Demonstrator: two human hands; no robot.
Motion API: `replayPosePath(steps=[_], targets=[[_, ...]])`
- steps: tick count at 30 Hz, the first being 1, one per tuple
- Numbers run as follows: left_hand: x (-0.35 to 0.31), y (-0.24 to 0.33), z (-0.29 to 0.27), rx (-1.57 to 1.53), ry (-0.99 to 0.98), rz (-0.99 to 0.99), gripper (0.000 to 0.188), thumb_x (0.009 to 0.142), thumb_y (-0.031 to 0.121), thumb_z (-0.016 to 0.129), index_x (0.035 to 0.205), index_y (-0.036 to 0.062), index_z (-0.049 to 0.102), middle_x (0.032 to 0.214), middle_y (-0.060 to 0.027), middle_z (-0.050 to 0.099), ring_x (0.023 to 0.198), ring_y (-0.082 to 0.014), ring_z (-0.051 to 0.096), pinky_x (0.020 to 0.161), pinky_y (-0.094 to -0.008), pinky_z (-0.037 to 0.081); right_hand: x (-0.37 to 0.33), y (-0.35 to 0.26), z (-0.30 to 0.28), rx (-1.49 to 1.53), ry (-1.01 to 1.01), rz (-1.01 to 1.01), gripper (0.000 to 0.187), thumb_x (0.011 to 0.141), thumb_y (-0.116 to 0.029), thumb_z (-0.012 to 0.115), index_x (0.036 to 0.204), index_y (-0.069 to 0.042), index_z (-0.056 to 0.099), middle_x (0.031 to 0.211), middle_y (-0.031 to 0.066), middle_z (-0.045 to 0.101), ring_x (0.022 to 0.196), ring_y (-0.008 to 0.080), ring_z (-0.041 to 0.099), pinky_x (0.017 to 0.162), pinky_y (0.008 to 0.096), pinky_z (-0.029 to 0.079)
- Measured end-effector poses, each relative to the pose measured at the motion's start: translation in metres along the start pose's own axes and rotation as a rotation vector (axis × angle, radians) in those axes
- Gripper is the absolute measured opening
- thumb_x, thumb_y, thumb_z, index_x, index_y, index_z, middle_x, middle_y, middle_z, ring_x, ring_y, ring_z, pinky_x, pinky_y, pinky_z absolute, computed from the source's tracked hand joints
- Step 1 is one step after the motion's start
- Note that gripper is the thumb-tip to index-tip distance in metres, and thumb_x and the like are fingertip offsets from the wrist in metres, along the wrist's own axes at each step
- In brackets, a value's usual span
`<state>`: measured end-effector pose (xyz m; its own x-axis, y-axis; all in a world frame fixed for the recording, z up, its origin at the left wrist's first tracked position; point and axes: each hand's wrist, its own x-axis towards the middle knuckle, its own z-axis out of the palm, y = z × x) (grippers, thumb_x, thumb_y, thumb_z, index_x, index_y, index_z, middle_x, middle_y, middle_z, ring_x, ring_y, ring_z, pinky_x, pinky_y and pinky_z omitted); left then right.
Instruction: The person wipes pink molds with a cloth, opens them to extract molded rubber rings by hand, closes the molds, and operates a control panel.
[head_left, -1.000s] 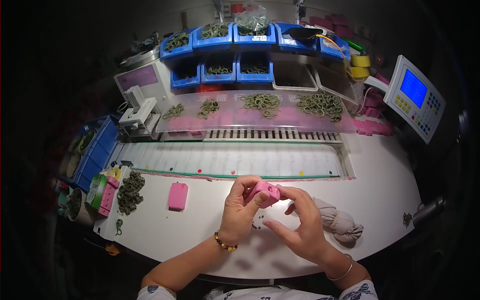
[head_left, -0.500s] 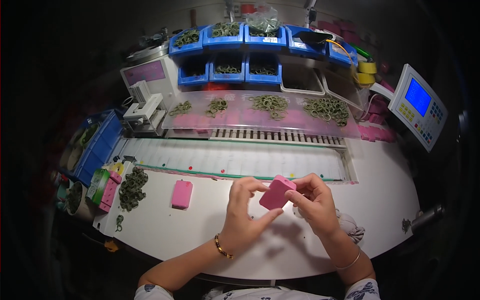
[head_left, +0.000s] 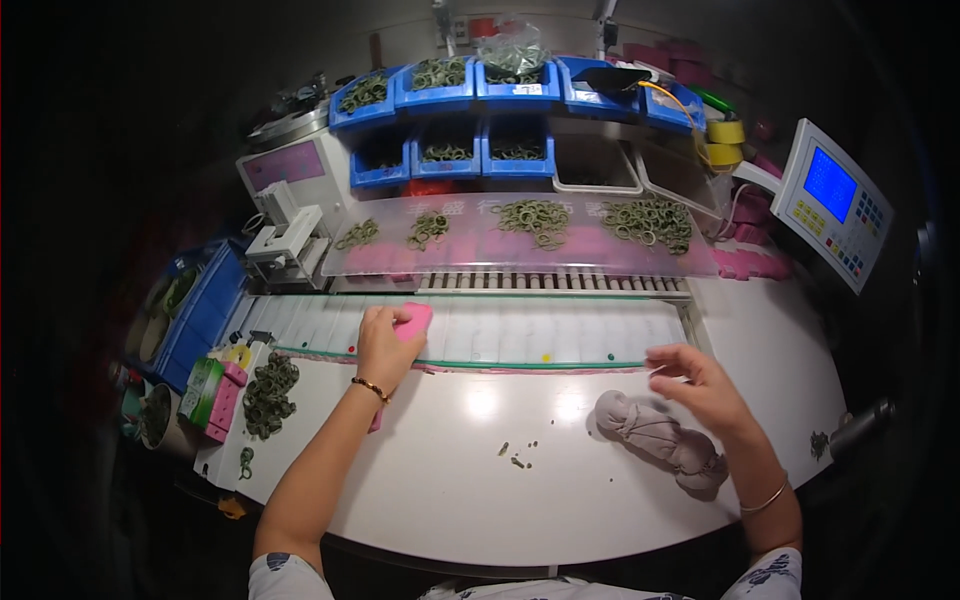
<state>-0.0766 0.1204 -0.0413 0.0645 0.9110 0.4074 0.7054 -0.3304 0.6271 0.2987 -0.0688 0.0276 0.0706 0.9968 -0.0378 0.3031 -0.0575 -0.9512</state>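
Tabletop [head_left: 440,510], white and glossy, curves along its near edge and mirrors two bright spots of light. The left hand [head_left: 390,345] grips a pink block [head_left: 418,318] between thumb and fingers over the pale belt [head_left: 520,330] let into the surface; whether the block touches the belt I cannot tell. Another pink piece [head_left: 376,421] shows partly behind the left forearm. The right hand [head_left: 700,385], fingers parted and loosely curved, is near a knotted grey cloth bundle [head_left: 655,440]. Small dark crumbs [head_left: 516,461] lie left of the cloth, and green rings [head_left: 270,395] are heaped at far left. Behind the belt sit a translucent sheet [head_left: 380,263] bearing more rings, blue bins [head_left: 518,168] in two rows and, rightward, a lit control panel [head_left: 832,205]. The room's outer edges fall into darkness.
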Motion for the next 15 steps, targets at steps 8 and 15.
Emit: replayPosePath(steps=[8,15], targets=[[0.03,-0.029,0.011,0.108,-0.007,0.093,0.039,0.069,0.026,0.078,0.094,0.0017,0.061,0.103,-0.0162,0.055,0.095,-0.034,0.054,0.087,-0.041,0.045,0.0,0.084,-0.128,-0.479,0.427,0.026,0.034,0.079,-0.016,0.073,0.108,-0.001,0.064,0.106,0.0115,0.062,0.098,0.0212,0.059,0.087,0.0321,0.048],[0.004,0.073,0.015,0.275,-0.08,0.361,0.048,0.077,0.029,0.075,0.112,-0.0004,0.059,0.119,-0.02,0.052,0.11,-0.0368,0.051,0.096,-0.0441,0.041,0.008,0.157,-0.219,-0.813,0.701,0.313,0.04,0.078,-0.029,0.073,0.11,-0.005,0.063,0.12,0.0132,0.056,0.112,0.0304,0.054,0.095,0.0385,0.045]])
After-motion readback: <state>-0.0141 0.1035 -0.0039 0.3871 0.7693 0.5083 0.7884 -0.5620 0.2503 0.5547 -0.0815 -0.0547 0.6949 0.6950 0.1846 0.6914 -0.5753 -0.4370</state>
